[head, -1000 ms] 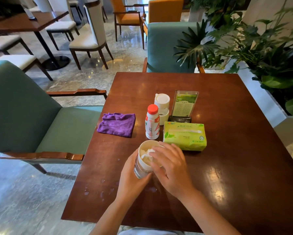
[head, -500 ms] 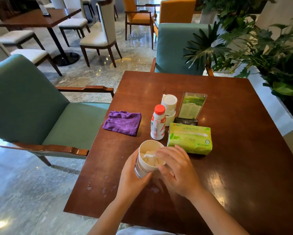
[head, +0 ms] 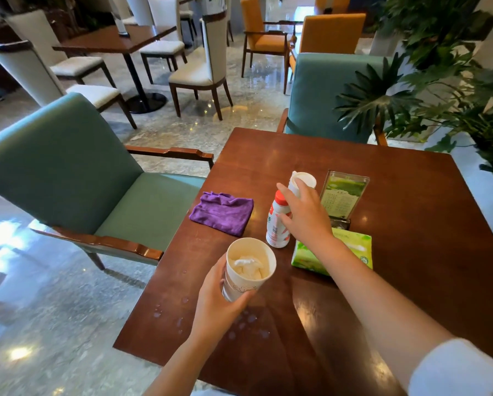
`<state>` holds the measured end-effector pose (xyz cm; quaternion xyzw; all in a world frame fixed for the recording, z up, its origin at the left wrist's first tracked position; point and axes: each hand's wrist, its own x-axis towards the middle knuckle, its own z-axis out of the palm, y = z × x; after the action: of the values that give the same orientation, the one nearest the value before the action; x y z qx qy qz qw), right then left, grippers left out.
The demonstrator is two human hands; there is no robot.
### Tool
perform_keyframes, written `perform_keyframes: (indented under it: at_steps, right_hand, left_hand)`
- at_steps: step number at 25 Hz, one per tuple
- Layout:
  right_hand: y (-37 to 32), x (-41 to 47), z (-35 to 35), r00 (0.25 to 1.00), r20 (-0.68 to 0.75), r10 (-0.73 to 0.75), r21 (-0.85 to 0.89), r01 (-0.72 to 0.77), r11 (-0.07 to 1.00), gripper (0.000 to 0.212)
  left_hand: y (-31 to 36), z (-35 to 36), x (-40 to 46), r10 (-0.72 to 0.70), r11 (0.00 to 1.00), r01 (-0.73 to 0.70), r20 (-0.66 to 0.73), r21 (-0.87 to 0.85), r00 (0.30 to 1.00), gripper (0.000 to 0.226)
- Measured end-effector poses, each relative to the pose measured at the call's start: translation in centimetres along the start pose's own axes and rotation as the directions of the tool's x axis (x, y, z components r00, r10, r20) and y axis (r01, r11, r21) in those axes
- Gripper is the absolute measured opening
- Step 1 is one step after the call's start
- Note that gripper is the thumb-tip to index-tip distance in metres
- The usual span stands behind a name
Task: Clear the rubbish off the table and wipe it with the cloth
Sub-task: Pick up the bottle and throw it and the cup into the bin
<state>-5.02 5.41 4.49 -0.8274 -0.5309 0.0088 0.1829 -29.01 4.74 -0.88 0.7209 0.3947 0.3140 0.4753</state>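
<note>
Head view: looking down over a brown wooden counter (head: 396, 212) in a café-like room.
Paper cup (head: 249, 268): sitting near the counter's near-left edge, with crumpled white tissue (head: 246, 267) showing inside it.
Left hand (head: 219, 302): wrapping around the cup's lower wall — grasping it.
Right hand (head: 303, 215): reaching forward with spread, loose fingers over the bottle (head: 278, 224) and the white container (head: 301, 184); cannot tell whether it is touching either, and it is gripping nothing.
Bottle: standing upright, white with a red cap, just beyond the cup.
Purple cloth (head: 222, 212): lying folded at the left edge, left of the bottle.
Green tissue pack (head: 345, 250): lying right of the bottle, partly under the right forearm.
Menu stand (head: 341, 195): standing upright behind the pack.
Water drops (head: 182, 310): spotting the counter near the cup — some at the left edge.
Green chair (head: 68, 178): standing left of the counter.
</note>
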Motion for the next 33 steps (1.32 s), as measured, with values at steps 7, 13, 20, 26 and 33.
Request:
perform_keyframes:
  at_steps: [7, 13, 20, 26, 33]
  right_hand:
    - [1.0, 2.7, 2.1, 0.996, 0.028, -0.082, 0.081, 0.079, 0.994, 0.044]
    - [0.5, 3.8, 1.1, 0.978, 0.103, -0.180, 0.116, 0.168, 0.979, 0.038]
    - [-6.5, 1.3, -1.7, 0.961, -0.108, -0.255, 0.120, 0.268, 0.956, 0.037]
    - [-17.9, -0.2, -1.5, 0.967, -0.086, -0.239, 0.211, 0.252, 0.944, 0.036]
    - [-30.1, -1.0, 3.6, 0.985, -0.045, -0.166, 0.354, 0.171, 0.919, 0.037]
  left_hand:
    - [-0.1, -0.8, -0.3, -0.033, 0.998, 0.039, -0.120, 0.040, 0.992, 0.079]
    - [-1.1, -1.1, -0.7, -0.079, 0.994, 0.092, -0.200, 0.055, 0.977, 0.078]
    - [-2.5, -5.7, 1.4, -0.026, 1.000, 0.025, -0.250, -0.007, 0.968, 0.076]
    - [-6.5, -16.1, 2.9, 0.022, 0.999, -0.027, -0.248, -0.018, 0.968, 0.073]
    - [-13.2, -28.9, 2.9, -0.053, 0.997, 0.064, -0.233, 0.041, 0.971, 0.070]
